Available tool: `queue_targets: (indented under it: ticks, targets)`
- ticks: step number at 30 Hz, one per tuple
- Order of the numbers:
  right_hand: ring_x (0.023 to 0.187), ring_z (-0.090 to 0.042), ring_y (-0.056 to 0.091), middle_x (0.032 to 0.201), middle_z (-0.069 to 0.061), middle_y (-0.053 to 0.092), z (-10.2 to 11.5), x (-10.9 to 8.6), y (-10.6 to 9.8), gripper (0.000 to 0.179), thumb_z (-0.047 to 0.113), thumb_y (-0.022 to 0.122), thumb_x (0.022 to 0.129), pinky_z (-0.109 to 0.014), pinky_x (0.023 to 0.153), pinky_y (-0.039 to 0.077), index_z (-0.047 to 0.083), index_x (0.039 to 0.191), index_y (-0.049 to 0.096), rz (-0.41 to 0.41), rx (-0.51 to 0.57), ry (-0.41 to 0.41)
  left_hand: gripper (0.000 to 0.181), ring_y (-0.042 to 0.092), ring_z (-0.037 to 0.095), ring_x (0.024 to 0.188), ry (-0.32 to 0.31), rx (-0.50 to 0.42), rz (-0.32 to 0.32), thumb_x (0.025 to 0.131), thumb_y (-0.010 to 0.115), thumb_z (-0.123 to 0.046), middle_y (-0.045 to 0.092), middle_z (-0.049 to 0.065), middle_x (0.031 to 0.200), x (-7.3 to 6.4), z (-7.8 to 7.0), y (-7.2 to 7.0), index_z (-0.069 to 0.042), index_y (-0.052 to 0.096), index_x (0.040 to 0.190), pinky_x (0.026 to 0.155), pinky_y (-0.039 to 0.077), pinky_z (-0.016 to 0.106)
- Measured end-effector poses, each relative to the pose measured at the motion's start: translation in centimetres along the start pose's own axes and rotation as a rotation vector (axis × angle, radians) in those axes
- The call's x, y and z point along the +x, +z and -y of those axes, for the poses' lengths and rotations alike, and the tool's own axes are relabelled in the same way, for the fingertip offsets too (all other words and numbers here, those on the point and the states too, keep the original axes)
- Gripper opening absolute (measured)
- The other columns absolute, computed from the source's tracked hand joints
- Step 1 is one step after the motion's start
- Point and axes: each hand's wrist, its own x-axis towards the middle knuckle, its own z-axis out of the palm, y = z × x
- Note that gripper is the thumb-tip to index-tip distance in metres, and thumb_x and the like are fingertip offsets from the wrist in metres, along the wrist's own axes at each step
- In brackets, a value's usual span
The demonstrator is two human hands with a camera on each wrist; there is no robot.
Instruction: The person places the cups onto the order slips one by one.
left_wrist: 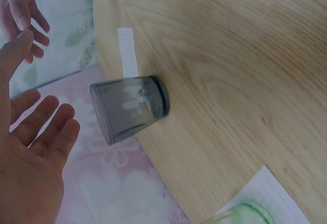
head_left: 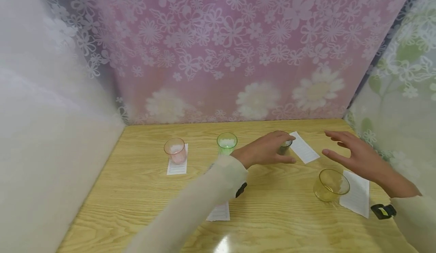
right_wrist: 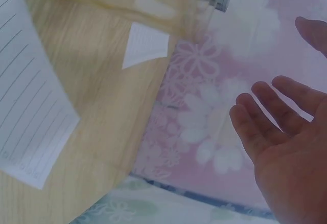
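Note:
My left hand (head_left: pixel 267 149) hovers with loosely spread fingers, overlapping a grey tinted glass (head_left: pixel 285 148) in the head view. In the left wrist view, a gap separates that hand (left_wrist: pixel 33 168) from the upright grey glass (left_wrist: pixel 130 109). Over on the right, my right hand (head_left: pixel 359 158) is raised in the air, fingers extended and thumb apart, holding nothing. Below it stands a wide yellow glass (head_left: pixel 330 188). The right wrist view shows the palm of this hand (right_wrist: pixel 291 137) bare, with part of the yellow glass (right_wrist: pixel 120 4) at the top.
A pink glass (head_left: pixel 176 154) stands on a lined paper slip (head_left: pixel 177 169) at the left. Near the middle is a green glass (head_left: pixel 226 144). Other slips lie by the grey glass (head_left: pixel 304 149), beside the yellow glass (head_left: pixel 355 194) and by my left forearm (head_left: pixel 219 212). Floral curtains (head_left: pixel 221 56) enclose the wooden table (head_left: pixel 136 192).

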Motion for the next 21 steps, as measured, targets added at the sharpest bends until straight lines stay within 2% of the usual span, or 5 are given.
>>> queue_targets:
  ticks: [2, 6, 12, 16, 21]
  targets:
    - [0.127, -0.055, 0.058, 0.156, -0.027, 0.053, -0.7, -0.4, 0.0, 0.068, 0.024, 0.077, 0.104, -0.014, 0.097, 0.047, 0.003, 0.162, 0.048, -0.005, 0.012, 0.009, 0.079, 0.028, 0.011, 0.166, 0.001, 0.007, 0.009, 0.106, 0.066, -0.056, 0.036, -0.005, 0.176, 0.3, -0.4, 0.3, -0.024, 0.036, 0.172, 0.131, 0.032, 0.027]
    - [0.125, -0.056, 0.057, 0.154, -0.03, 0.054, -2.0, -1.3, -0.3, 0.067, 0.021, 0.077, 0.104, 0.005, 0.088, 0.029, -0.002, 0.16, 0.049, -0.014, 0.012, 0.029, 0.081, 0.028, 0.008, 0.165, 0.005, 0.005, 0.036, 0.105, 0.066, -0.058, 0.037, -0.008, 0.175, 1.0, -1.2, 0.9, -0.026, 0.035, 0.172, 0.129, 0.033, 0.023]
    - [0.123, -0.058, 0.058, 0.15, -0.033, 0.055, -3.5, -3.0, -0.8, 0.069, 0.027, 0.078, 0.104, -0.01, 0.083, 0.044, -0.004, 0.158, 0.05, -0.01, -0.062, 0.089, 0.079, 0.035, 0.002, 0.16, 0.022, -0.012, 0.065, 0.105, 0.069, -0.055, 0.042, -0.014, 0.171, 1.7, -2.4, 1.9, -0.026, 0.036, 0.171, 0.126, 0.034, 0.019]
    - [0.121, -0.052, 0.056, 0.15, -0.033, 0.055, -4.4, -4.0, -0.7, 0.069, 0.026, 0.079, 0.103, 0.003, 0.082, 0.033, -0.004, 0.158, 0.05, -0.016, -0.063, 0.093, 0.08, 0.042, 0.0, 0.155, 0.027, -0.018, 0.063, 0.104, 0.073, -0.05, 0.046, -0.013, 0.168, 1.9, -2.8, 2.6, -0.024, 0.037, 0.17, 0.121, 0.038, 0.014]
    - [0.12, -0.056, 0.056, 0.15, -0.035, 0.053, -5.8, -5.5, -0.3, 0.071, 0.027, 0.078, 0.104, -0.005, 0.079, 0.044, -0.006, 0.159, 0.048, 0.023, -0.056, 0.139, 0.083, 0.041, -0.003, 0.155, 0.027, -0.03, 0.082, 0.102, 0.076, -0.052, 0.043, -0.016, 0.169, 2.4, -3.4, 3.6, -0.025, 0.036, 0.17, 0.119, 0.039, 0.013]
